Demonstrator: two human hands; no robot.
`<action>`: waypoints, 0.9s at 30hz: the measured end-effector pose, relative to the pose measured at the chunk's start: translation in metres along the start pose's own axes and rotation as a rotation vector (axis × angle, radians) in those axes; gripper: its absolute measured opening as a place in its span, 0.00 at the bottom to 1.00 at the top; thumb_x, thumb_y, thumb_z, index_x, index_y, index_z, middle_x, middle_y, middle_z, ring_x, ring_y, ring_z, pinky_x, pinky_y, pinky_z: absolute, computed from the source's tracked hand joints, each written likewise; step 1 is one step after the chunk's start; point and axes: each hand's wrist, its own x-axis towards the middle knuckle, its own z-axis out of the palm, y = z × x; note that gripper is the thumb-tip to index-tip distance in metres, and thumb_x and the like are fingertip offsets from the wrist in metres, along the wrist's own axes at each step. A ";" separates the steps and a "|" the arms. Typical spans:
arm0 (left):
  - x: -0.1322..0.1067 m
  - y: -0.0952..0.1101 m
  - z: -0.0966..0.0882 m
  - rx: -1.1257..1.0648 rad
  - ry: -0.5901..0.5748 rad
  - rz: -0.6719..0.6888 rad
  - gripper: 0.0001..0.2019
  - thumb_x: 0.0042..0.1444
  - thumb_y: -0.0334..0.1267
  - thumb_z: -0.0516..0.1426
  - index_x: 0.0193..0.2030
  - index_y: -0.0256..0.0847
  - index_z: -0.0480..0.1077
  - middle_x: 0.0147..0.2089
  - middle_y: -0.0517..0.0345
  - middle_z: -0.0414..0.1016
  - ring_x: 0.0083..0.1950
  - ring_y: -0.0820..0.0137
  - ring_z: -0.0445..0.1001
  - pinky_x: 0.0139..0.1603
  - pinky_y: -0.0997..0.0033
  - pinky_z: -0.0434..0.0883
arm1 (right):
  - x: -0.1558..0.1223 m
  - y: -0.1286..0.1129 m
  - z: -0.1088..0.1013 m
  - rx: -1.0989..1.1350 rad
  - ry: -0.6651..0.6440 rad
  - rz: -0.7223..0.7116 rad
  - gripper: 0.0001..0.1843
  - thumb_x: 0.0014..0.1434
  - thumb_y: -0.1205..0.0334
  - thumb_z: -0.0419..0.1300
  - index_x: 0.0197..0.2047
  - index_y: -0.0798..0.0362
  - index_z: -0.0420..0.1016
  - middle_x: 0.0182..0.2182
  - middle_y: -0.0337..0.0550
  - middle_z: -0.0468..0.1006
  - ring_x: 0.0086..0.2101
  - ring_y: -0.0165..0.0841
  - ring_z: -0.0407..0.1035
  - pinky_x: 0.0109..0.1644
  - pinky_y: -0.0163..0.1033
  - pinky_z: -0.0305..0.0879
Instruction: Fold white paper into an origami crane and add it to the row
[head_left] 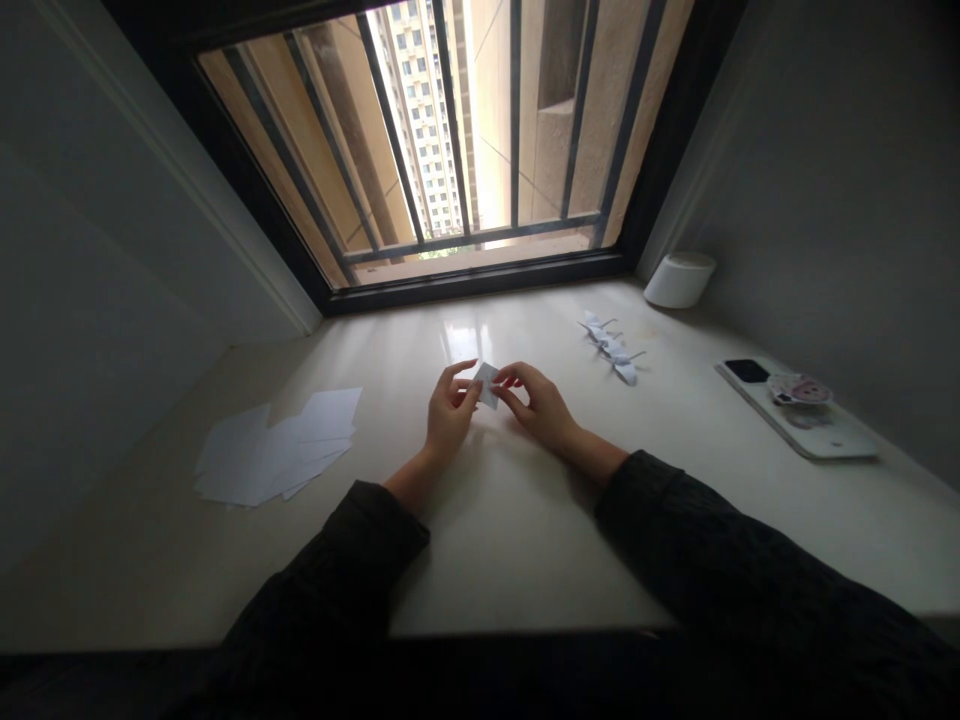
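Between my two hands a small folded piece of white paper [487, 384] is held up just above the sill, roughly diamond-shaped. My left hand [451, 405] pinches its left side, thumb in front and index finger stretched over the top. At the right side, my right hand [541, 403] grips it between thumb and fingertips. Fingers cover parts of the folds, so their exact shape is hard to make out. Beyond my right hand, several folded paper cranes [613, 347] lie close together in a row.
Loose white paper sheets [277, 450] overlap on the left of the pale windowsill [495, 560]. To the right lies a phone [799, 410] with a round pink grip on its back. A white cylindrical object [679, 280] stands in the far right corner, near the barred window [480, 243].
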 end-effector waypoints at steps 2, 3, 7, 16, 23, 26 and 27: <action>0.001 0.000 0.000 -0.009 0.035 0.007 0.18 0.53 0.44 0.59 0.50 0.43 0.67 0.35 0.57 0.75 0.32 0.73 0.75 0.31 0.75 0.70 | 0.000 -0.001 0.000 -0.006 -0.027 -0.009 0.11 0.57 0.54 0.61 0.41 0.49 0.70 0.35 0.43 0.76 0.35 0.35 0.70 0.42 0.43 0.66; 0.001 0.000 -0.001 -0.013 0.043 0.011 0.18 0.54 0.44 0.59 0.50 0.43 0.67 0.36 0.57 0.75 0.32 0.72 0.75 0.31 0.75 0.71 | -0.001 -0.002 0.000 -0.012 -0.034 -0.012 0.14 0.54 0.53 0.63 0.42 0.49 0.71 0.35 0.43 0.77 0.35 0.36 0.70 0.42 0.43 0.66; 0.001 0.000 -0.001 -0.008 0.014 0.014 0.17 0.54 0.41 0.58 0.51 0.44 0.67 0.37 0.57 0.75 0.33 0.72 0.75 0.31 0.75 0.71 | -0.002 0.001 -0.001 -0.029 0.001 0.018 0.15 0.51 0.54 0.66 0.42 0.49 0.75 0.34 0.43 0.78 0.34 0.36 0.71 0.42 0.44 0.67; 0.001 -0.002 -0.003 0.042 -0.061 -0.010 0.23 0.52 0.44 0.61 0.55 0.43 0.69 0.44 0.53 0.77 0.38 0.70 0.75 0.37 0.72 0.73 | 0.001 0.004 -0.002 0.298 0.065 0.312 0.17 0.48 0.52 0.67 0.42 0.48 0.80 0.35 0.44 0.82 0.35 0.37 0.74 0.42 0.44 0.70; 0.003 -0.003 -0.001 -0.080 -0.049 -0.043 0.24 0.42 0.40 0.67 0.49 0.42 0.72 0.45 0.53 0.78 0.40 0.66 0.78 0.44 0.66 0.75 | 0.004 -0.003 -0.006 0.491 0.037 0.519 0.22 0.43 0.50 0.69 0.42 0.50 0.81 0.32 0.44 0.82 0.31 0.39 0.75 0.28 0.40 0.70; 0.002 -0.003 -0.002 -0.077 0.001 -0.029 0.18 0.43 0.40 0.67 0.43 0.40 0.75 0.40 0.53 0.79 0.39 0.65 0.79 0.46 0.64 0.75 | 0.004 -0.003 -0.006 0.502 0.074 0.506 0.18 0.43 0.51 0.69 0.38 0.50 0.82 0.34 0.44 0.82 0.36 0.41 0.76 0.36 0.43 0.72; 0.002 -0.002 -0.002 -0.075 -0.002 -0.023 0.18 0.43 0.40 0.66 0.42 0.40 0.75 0.40 0.53 0.79 0.39 0.65 0.79 0.46 0.63 0.75 | 0.005 -0.001 -0.005 0.503 0.087 0.498 0.17 0.43 0.51 0.69 0.37 0.50 0.82 0.34 0.44 0.83 0.37 0.42 0.76 0.40 0.44 0.71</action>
